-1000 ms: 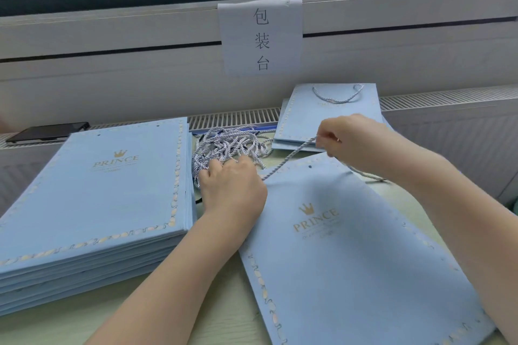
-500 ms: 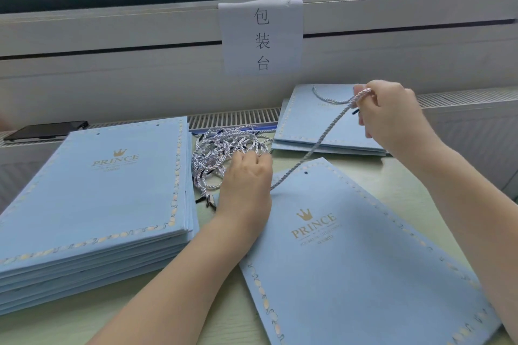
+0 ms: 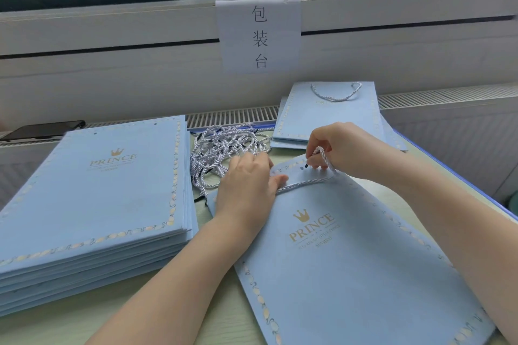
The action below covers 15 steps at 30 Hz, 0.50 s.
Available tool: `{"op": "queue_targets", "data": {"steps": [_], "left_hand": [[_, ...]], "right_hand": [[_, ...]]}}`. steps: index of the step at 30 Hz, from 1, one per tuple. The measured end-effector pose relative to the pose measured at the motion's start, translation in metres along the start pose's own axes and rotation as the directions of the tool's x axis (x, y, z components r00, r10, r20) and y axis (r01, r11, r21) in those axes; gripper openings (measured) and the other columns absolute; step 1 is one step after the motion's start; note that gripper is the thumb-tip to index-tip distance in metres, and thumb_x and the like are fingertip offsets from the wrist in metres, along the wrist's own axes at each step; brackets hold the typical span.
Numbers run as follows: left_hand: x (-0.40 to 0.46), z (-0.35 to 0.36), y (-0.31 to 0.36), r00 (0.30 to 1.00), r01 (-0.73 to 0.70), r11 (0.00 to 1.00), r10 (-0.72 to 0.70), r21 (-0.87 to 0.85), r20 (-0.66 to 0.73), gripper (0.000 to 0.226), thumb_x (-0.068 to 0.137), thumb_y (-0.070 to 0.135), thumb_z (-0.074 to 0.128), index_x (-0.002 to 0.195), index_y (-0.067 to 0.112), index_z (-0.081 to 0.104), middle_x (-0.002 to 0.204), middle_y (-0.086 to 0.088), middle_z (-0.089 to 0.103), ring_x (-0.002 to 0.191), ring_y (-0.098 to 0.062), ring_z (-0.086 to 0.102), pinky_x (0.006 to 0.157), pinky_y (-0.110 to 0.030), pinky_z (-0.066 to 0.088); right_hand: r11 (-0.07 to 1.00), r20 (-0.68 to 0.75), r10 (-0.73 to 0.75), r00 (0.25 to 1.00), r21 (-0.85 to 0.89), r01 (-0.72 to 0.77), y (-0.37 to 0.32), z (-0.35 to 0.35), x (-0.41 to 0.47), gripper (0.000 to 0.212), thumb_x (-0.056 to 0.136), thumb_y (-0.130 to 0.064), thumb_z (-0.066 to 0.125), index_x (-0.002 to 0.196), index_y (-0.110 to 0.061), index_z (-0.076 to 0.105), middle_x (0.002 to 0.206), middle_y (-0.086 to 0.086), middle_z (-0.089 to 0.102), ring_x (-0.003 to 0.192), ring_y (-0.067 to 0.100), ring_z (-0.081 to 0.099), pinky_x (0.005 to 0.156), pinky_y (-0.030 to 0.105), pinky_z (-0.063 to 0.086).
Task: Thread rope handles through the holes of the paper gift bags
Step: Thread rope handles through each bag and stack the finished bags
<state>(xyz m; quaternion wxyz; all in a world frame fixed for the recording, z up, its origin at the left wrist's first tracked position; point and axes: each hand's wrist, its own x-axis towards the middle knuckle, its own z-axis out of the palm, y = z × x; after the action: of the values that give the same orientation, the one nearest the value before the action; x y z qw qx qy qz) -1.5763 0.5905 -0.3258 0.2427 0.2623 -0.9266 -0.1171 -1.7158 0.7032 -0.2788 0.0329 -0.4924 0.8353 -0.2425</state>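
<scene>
Head view: one person's two bare forearms reach over a pale table (image 3: 224, 316) below a window.
Hands: two. The left hand (image 3: 246, 187) lies on the top left corner of the bag, fingers curled with the thumb over the rope where it meets the paper. The right hand (image 3: 344, 151) has its fingers pinched together on the rope's dark tip, just beside a punched hole.
Rope in use: one rope (image 3: 308, 183), white and grey twist, running from under the left thumb across the bag's top edge and looping up into the right fingers.
Bag being worked: one blue bag (image 3: 350, 274), flat on the table at a slant, gold crown and "PRINCE" facing up.
Unthreaded bags: one thick stack (image 3: 92, 204) at left; sheets too many to count.
Finished bags: a small pile (image 3: 330, 117) at the back; the top one carries a rope handle; how many lie under it I cannot tell.
Spare ropes: one tangled bundle (image 3: 221, 148) between the stack and the finished pile.
Phone: one dark phone (image 3: 42, 130) on the sill at far left.
Sign: one paper sheet (image 3: 259, 36) with three characters, stuck on the white wall panel.
Room: a slatted vent (image 3: 229, 116) runs behind the table; window bars above, buildings outside.
</scene>
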Motion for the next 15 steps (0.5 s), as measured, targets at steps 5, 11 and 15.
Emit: {"op": "queue_targets", "data": {"steps": [5,11,15], "left_hand": [[-0.004,-0.007,0.004,0.996,0.006,1.000,-0.009,-0.031,-0.084,0.025,0.094,0.038,0.051,0.107,0.017,0.052,0.110,0.001,0.054,0.106,-0.018,0.047,0.077,-0.030,0.036],[-0.005,-0.010,0.006,0.989,0.005,0.998,-0.014,-0.066,-0.144,0.023,0.094,0.036,0.051,0.108,0.018,0.053,0.110,0.004,0.054,0.106,-0.015,0.047,0.072,-0.027,0.031],[-0.005,-0.011,0.007,0.984,0.005,0.998,-0.017,-0.068,-0.176,0.021,0.094,0.035,0.052,0.106,0.018,0.053,0.108,0.004,0.055,0.105,-0.015,0.046,0.071,-0.028,0.030]], "right_hand": [[0.999,-0.064,-0.044,0.997,0.004,0.044,0.000,0.006,0.001,0.012,0.084,-0.018,0.070,0.076,-0.024,0.063,0.066,-0.015,0.053,0.060,0.003,0.048,0.063,0.027,0.044],[0.988,-0.105,-0.139,0.985,-0.087,0.130,-0.006,0.006,-0.002,0.008,0.087,-0.025,0.065,0.084,-0.024,0.058,0.076,-0.009,0.056,0.073,0.019,0.051,0.071,0.033,0.048],[0.962,-0.030,-0.190,0.981,-0.205,0.180,-0.014,0.005,-0.003,0.006,0.090,-0.020,0.058,0.093,-0.021,0.063,0.081,-0.007,0.056,0.076,0.015,0.049,0.071,0.030,0.046]]}}
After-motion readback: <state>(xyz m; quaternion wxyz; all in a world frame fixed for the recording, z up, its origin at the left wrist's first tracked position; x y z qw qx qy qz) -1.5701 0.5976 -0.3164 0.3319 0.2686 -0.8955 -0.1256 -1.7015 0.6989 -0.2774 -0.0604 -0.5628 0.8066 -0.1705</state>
